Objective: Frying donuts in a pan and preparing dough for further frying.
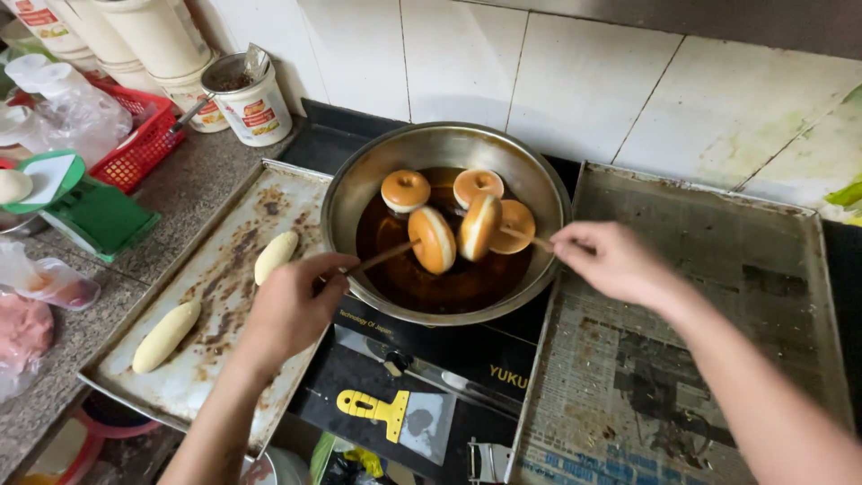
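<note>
Head view, looking down at a cooktop [422,359] against a tiled wall. A round metal pan [359,193] sits on the cooktop, holding dark oil.

Left hand [292,301]: closed around a thin wooden stick [382,258] over the pan's near left rim. Right hand [611,260]: fingers pinched on a second stick [530,237] over the pan's right rim. Both sticks point inward and meet at the doughnuts.

Doughnuts, golden brown with a pale band around the middle: two stand on edge at the pan's centre, one [433,239] on the left stick, one [479,224] beside it. A third [516,220] leans behind them, towards the right stick. Two more [405,189] [477,183] float flat near the far side of the pan.

Left of the cooktop: a stained metal tray [215,359] with two raw dough logs, one [275,256] near its right edge, one [166,335] near its left edge. Right of the cooktop: a second tray [808,269] lined with oil-stained newspaper [664,359].

Far left corner of the bench: a white tub [256,108], a red basket [144,144], a green scale [90,211].
</note>
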